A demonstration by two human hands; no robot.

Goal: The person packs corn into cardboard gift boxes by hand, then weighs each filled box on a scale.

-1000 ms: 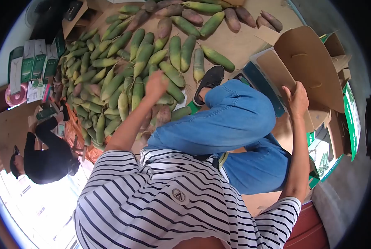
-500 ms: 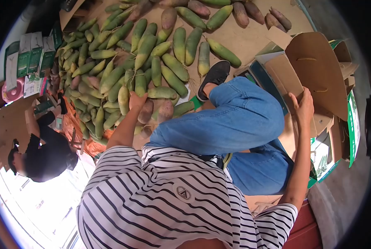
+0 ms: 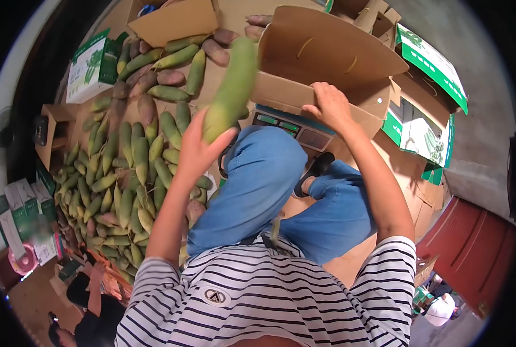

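Note:
A long green radish (image 3: 235, 87) is raised in my left hand (image 3: 203, 144), which grips its paler lower end. Its top reaches close to the left side of an open cardboard box (image 3: 304, 95). My right hand (image 3: 331, 107) rests on the near edge of that box, fingers over the rim, thumb apart. The box stands on a scale (image 3: 292, 127) with a lit display. Left of my knees lies a large pile of green radishes (image 3: 122, 196), with some reddish ones (image 3: 146, 110) among them.
Another cardboard box (image 3: 174, 22) stands at the top left, near a green and white carton (image 3: 90, 66). More printed cartons (image 3: 431, 63) are at the right. A person in dark clothes (image 3: 93, 312) is at the lower left. A red door (image 3: 463, 248) shows at the right.
The view has swung toward the box. My left hand has lifted a green radish from the pile and moved toward the box. My right hand remains on the box edge.

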